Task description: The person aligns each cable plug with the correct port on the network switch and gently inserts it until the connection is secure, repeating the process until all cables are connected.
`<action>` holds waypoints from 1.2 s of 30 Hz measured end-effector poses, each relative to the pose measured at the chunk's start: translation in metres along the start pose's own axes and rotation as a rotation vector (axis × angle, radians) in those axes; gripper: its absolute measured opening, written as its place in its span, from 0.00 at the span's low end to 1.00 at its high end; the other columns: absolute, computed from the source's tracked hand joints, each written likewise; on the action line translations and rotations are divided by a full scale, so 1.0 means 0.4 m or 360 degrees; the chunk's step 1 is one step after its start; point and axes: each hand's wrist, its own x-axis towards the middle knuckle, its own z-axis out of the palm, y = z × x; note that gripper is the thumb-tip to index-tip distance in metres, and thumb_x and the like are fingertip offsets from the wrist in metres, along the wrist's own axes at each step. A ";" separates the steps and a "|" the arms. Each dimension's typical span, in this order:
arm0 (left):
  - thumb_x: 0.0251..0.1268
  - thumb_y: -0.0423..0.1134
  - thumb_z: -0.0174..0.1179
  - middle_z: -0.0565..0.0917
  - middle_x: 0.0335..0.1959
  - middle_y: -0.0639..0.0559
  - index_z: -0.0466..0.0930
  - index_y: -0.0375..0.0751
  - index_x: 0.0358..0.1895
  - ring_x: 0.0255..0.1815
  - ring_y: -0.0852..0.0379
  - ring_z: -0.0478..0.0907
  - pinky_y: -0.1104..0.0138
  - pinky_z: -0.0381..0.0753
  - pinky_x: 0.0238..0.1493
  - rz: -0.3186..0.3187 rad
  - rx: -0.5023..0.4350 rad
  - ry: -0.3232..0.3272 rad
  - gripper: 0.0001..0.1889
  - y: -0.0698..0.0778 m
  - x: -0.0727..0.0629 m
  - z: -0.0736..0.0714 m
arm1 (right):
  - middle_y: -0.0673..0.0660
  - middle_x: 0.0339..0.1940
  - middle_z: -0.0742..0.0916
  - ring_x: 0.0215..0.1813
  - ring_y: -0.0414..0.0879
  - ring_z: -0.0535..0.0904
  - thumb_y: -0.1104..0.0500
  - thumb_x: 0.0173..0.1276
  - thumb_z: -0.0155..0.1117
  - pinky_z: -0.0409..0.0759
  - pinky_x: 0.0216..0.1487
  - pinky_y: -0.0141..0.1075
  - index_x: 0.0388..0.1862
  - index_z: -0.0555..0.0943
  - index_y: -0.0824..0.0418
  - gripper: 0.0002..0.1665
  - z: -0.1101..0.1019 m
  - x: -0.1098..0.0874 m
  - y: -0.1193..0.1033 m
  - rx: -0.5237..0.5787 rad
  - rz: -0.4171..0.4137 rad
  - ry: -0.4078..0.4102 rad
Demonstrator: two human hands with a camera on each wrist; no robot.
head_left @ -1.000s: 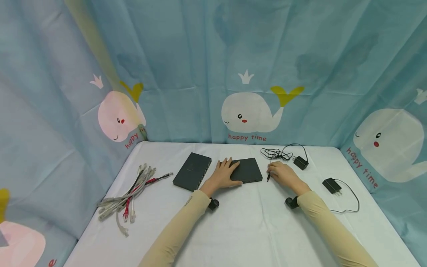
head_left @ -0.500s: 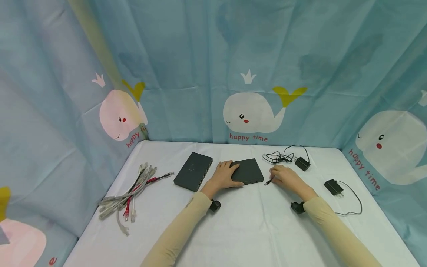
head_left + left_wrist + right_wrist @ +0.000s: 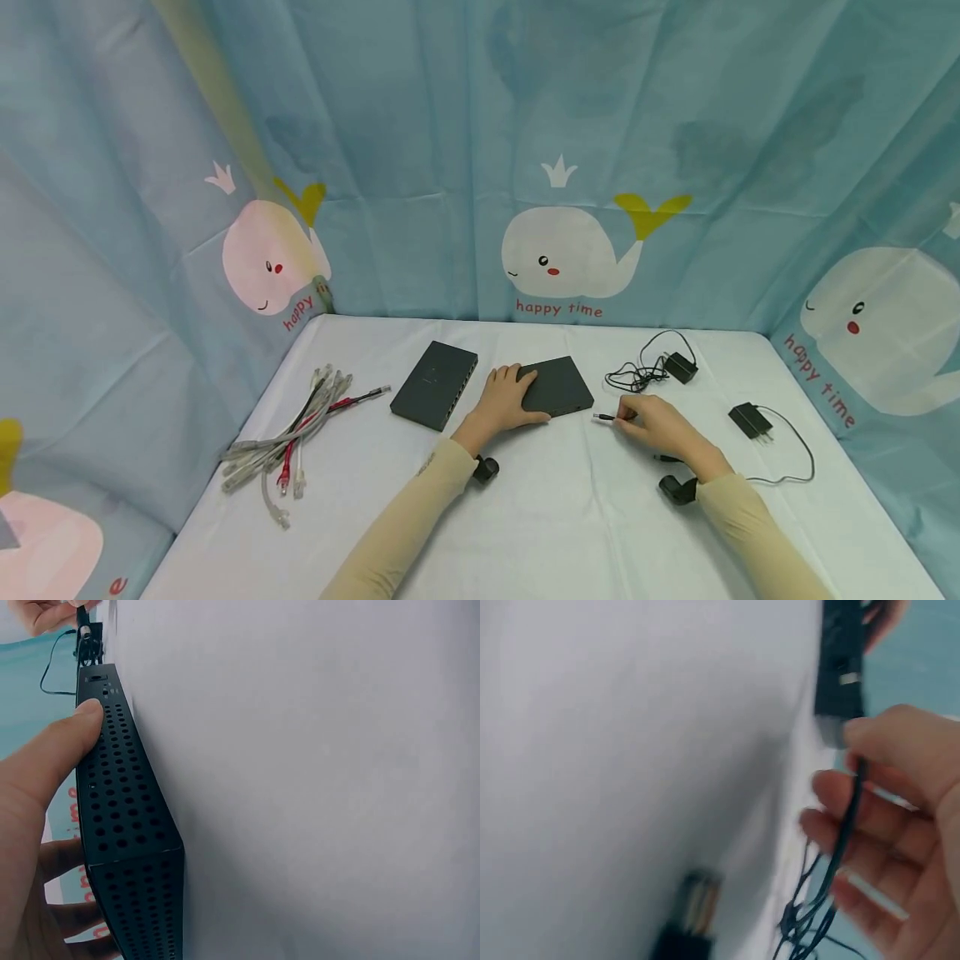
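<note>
A flat black network switch [image 3: 558,385] lies on the white table, and my left hand [image 3: 506,400] grips it at its left end. The left wrist view shows the thumb [image 3: 79,735] against its perforated side [image 3: 124,787], with fingers reaching over the opposite side. Small sockets [image 3: 99,678] sit near that side's far end. My right hand [image 3: 656,423] pinches the thin black cable of a power adapter just behind its barrel plug [image 3: 603,417]. This plug points left at the switch's right end, apart from it in the head view. The right wrist view is blurred there.
The cable's loose coil [image 3: 633,377] leads to a black power adapter [image 3: 681,367]. A second adapter [image 3: 750,420] lies right, its plug [image 3: 666,458] near my right wrist. Another black switch [image 3: 435,385] and a bundle of network cables [image 3: 300,442] lie left.
My right hand has come toward the front edge with the plug, which has turned from pointing frontward to pointing left. The cable coil has been dragged along. My left hand stays on the switch.
</note>
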 end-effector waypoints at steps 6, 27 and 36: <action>0.50 0.74 0.52 0.61 0.67 0.40 0.59 0.51 0.70 0.65 0.43 0.61 0.50 0.59 0.65 -0.0032 0.0058 0.0061 0.47 0.010 -0.010 0.010 | 0.37 0.22 0.78 0.24 0.30 0.70 0.57 0.61 0.65 0.71 0.28 0.31 0.32 0.79 0.50 0.02 0.000 -0.010 -0.037 0.0082 0.0152 -0.0085; 0.50 0.75 0.49 0.61 0.66 0.38 0.56 0.63 0.70 0.65 0.40 0.60 0.49 0.57 0.66 -0.0036 0.0066 0.0109 0.43 0.017 -0.024 0.026 | 0.42 0.15 0.75 0.18 0.34 0.65 0.55 0.60 0.67 0.65 0.22 0.31 0.24 0.78 0.54 0.09 0.094 0.005 -0.119 0.0184 0.0496 0.0415; 0.50 0.75 0.50 0.60 0.67 0.38 0.57 0.63 0.70 0.66 0.41 0.60 0.47 0.56 0.66 -0.0022 0.0027 0.0117 0.42 0.014 -0.023 0.029 | 0.42 0.12 0.77 0.15 0.34 0.66 0.54 0.62 0.66 0.64 0.19 0.30 0.24 0.80 0.55 0.09 0.123 0.010 -0.123 0.0338 0.0621 0.0444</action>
